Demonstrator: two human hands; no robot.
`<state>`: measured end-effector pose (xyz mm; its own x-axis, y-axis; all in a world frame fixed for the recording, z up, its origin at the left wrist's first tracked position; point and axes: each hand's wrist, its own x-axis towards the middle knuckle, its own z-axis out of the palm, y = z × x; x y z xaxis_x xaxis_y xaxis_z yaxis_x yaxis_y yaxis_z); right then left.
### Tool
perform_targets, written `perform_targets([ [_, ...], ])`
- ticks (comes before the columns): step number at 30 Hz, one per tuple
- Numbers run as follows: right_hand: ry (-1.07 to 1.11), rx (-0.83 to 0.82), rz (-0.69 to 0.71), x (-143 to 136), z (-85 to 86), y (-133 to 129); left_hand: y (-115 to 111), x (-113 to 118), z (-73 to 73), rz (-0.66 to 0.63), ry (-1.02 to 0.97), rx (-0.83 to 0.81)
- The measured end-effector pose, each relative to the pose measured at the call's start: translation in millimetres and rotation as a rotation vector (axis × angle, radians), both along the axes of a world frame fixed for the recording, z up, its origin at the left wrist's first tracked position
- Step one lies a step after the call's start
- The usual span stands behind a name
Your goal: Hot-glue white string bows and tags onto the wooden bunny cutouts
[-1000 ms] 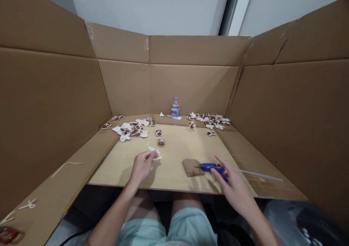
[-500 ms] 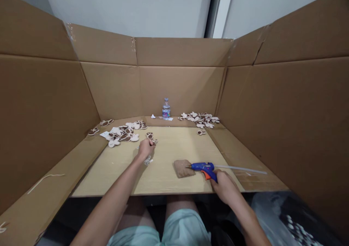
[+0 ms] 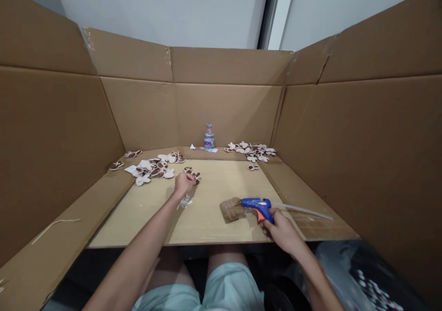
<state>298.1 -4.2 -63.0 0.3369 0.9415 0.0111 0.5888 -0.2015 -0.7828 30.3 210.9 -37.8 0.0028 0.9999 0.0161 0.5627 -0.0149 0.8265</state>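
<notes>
Near the middle of the board, my left hand (image 3: 184,184) is closed, its fingertips pinching a small brown felt piece with a white cord bow (image 3: 196,177). Another brown piece (image 3: 188,169) lies just behind those fingers. Small pale pieces (image 3: 184,202), too fine to make out, are below the wrist. My right hand (image 3: 283,232) wraps the handle of a blue glue gun (image 3: 256,204) with an orange trigger. Its nozzle points left over a brown pad (image 3: 230,211), and a long glue stick (image 3: 304,210) sticks out of its back.
Brown and white bow pieces are heaped at left (image 3: 155,168) and at back right (image 3: 253,151). A water bottle (image 3: 209,138) stands at the back. Cardboard walls (image 3: 228,104) enclose the board (image 3: 210,230) on three sides. A loose cord (image 3: 51,228) lies far left.
The bow piece in my left hand has tilted up, showing more of its brown face. My right hand has raised the glue gun slightly above the pad. The view has shifted a little.
</notes>
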Motion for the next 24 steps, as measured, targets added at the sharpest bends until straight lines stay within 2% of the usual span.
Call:
perform_targets([
  [4, 0.152, 0.011, 0.003, -6, -0.5, 1, -11, 0, 0.4, -0.04, -0.084, 0.023],
  [8, 0.181, 0.012, 0.007, -11, 11.2, -3, -41, -3, 3.7, -0.142, -0.202, 0.056],
  [13, 0.031, -0.001, -0.052, -15, 27.9, -11, -87, -5, 14.6, -0.244, -0.329, 0.072],
  [17, -0.124, 0.055, -0.127, -13, 32.8, -13, -118, -6, 23.4, -0.291, -0.393, 0.079],
  [24, -0.178, 0.171, -0.082, -18, 37.8, -14, -169, -22, 34.7, -0.257, -0.459, 0.078],
])
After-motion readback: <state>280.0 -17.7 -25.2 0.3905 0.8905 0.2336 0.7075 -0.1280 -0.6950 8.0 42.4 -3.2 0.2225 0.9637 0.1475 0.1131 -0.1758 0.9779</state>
